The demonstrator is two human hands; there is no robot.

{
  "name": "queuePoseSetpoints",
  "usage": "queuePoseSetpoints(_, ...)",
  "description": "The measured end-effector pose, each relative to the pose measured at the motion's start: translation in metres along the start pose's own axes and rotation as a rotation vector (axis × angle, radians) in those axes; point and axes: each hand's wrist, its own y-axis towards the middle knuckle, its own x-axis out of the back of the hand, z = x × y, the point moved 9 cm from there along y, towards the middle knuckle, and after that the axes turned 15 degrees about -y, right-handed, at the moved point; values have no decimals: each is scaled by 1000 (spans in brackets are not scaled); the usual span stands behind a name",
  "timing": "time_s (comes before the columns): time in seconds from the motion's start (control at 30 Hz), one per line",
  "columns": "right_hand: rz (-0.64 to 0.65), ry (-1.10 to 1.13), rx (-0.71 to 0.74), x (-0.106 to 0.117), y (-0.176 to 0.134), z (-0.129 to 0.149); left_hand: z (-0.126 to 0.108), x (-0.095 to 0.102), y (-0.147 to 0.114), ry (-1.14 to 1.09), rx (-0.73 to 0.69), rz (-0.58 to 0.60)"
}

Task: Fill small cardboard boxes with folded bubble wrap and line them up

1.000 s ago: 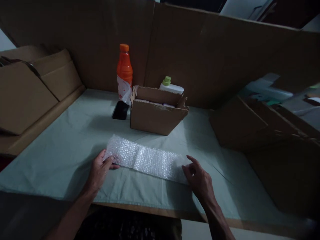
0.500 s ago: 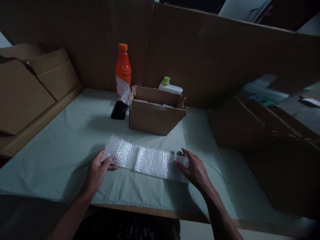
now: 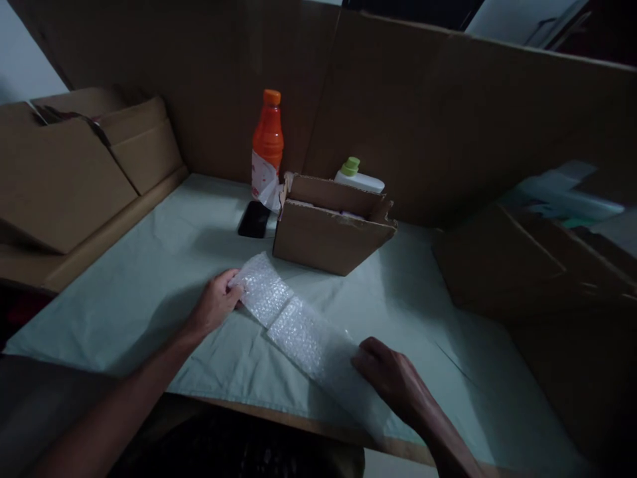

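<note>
While strip of bubble wrap [image 3: 298, 325] lies flat on pale green table cover [image 3: 149, 279], long axis runs diagonal, upper-left end near frame centre, lower-right end toward bottom edge. Left hand [image 3: 215, 307] pinches upper-left end, fingers closed on it. Right hand [image 3: 393, 378] presses lower-right end, fingers curled; grip unclear. One strip only. Behind, centre: one open cardboard box [image 3: 331, 229], one orange bottle [image 3: 267, 149], one white bottle with green cap [image 3: 355, 176], one black phone [image 3: 254, 219].
</note>
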Motion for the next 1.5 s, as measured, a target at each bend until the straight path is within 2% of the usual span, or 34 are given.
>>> queuePoseSetpoints(0.1, -30, 127, -19, -9, -27, 0, -10, -15, 24, 119, -54, 51)
queuePoseSetpoints(0.2, -39, 320, -23, -27, -53, 0, -20, -33, 39, 191, -98, 98)
queuePoseSetpoints(0.37, 4, 581, -147, -70, -85, -2, -30, -64, 55, 329, -188, 144)
queuePoseSetpoints(0.47, 35, 645, -201, -85, -96, -2, -29, -73, 57, 392, -232, 136)
queuePoseSetpoints(0.57, 70, 676, -205, -90, -102, 1, -33, -69, 44, 420, -294, 87)
queuePoseSetpoints(0.63, 64, 676, -216, -89, -106, 1, -38, -65, 20, 436, -373, 96)
queuePoseSetpoints(0.77, -21, 658, -240, -83, -112, 2, -36, -74, -56, 553, -596, 353)
queuePoseSetpoints(0.83, -66, 649, -251, -79, -114, 4, -24, -76, -87, 604, -605, 444)
queuePoseSetpoints(0.9, -80, 646, -229, -77, -115, 9, -12, -75, -102, 618, -559, 440)
queuePoseSetpoints(1.07, -79, 746, -158, -74, -119, 20, -7, -79, -95, 558, -493, 303)
queuePoseSetpoints(1.2, -46, 817, -129, -87, -125, 18, -10, -89, -83, 530, -468, 237)
queuePoseSetpoints(1.37, -136, 863, -169, -101, -133, 8, -12, -86, -80, 518, -464, 166)
queuePoseSetpoints(1.5, -209, 898, -215, -96, -141, 5, -17, -88, -81, 464, -491, 172)
